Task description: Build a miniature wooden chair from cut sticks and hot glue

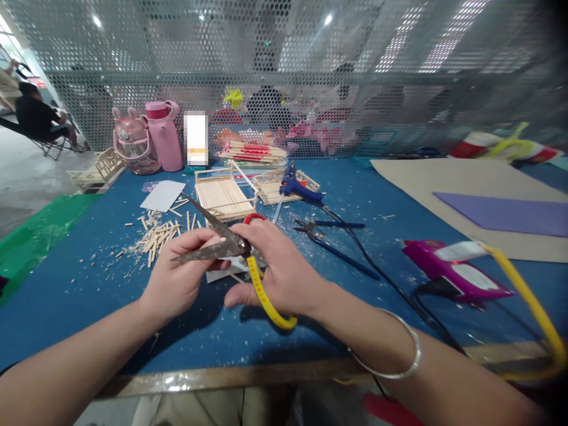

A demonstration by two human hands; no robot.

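Observation:
My right hand (284,269) grips a pair of scissors (224,244) with one red and one yellow handle. Their worn metal blades are spread apart and point left. My left hand (177,275) is closed just behind the lower blade, its thumb and fingers pinched together. Whatever it may hold is hidden by the blade and fingers. Short cut wooden sticks (162,239) lie in a loose pile beyond the left hand. Past the scissors rests a small stick-built frame (224,195), and a second stick piece (270,188) is beside it.
A blue glue gun (302,188) lies across the second stick piece. Blue-handled pliers (335,245) and a purple device (457,272) are to the right. Bundled sticks (252,154) and a pink bottle (164,136) stand before the perforated metal screen (310,53). A person (38,115) sits far left.

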